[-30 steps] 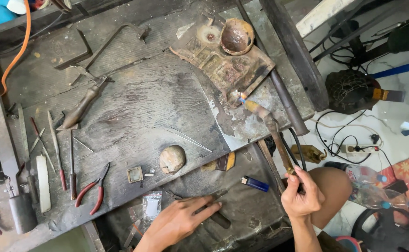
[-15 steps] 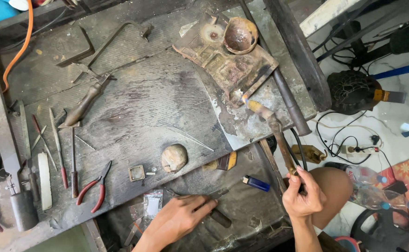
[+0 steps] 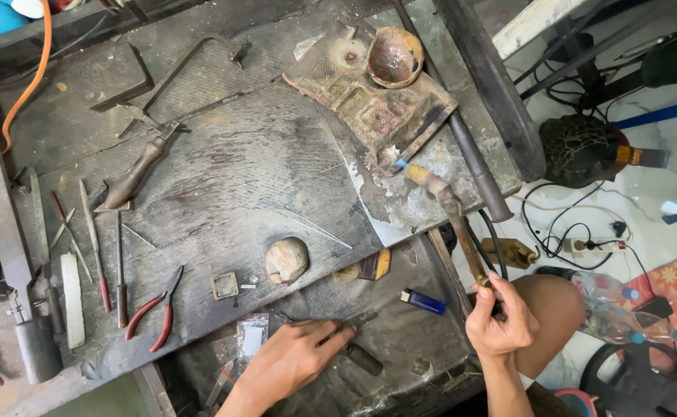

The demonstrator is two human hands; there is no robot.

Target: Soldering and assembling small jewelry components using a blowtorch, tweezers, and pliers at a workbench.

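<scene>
My right hand [image 3: 499, 320] grips the rear end of a long brass torch [image 3: 450, 216], whose tip shows a small blue flame beside the scorched soldering block [image 3: 369, 104]. A round clay crucible [image 3: 395, 55] sits on that block. My left hand [image 3: 296, 359] rests on the lower tray over a dark slender tool [image 3: 358, 355], fingers curled around it. A blue lighter [image 3: 422, 301] lies between my hands. A small square metal frame [image 3: 224, 286] and a rounded stone [image 3: 286, 259] lie on the dark bench [image 3: 222, 170] just above my left hand.
Red-handled pliers [image 3: 157, 313], several files and gravers [image 3: 91, 247], a saw frame [image 3: 176, 93] and a white stick [image 3: 72, 301] lie on the left. A black pipe [image 3: 477, 174] runs beside the torch. Cables, plastic bottles [image 3: 616, 305] and a dark round vessel [image 3: 578, 150] stand on the floor at right.
My left hand has shifted slightly along the lower tray over the dark tool. My right hand and the torch stay in place.
</scene>
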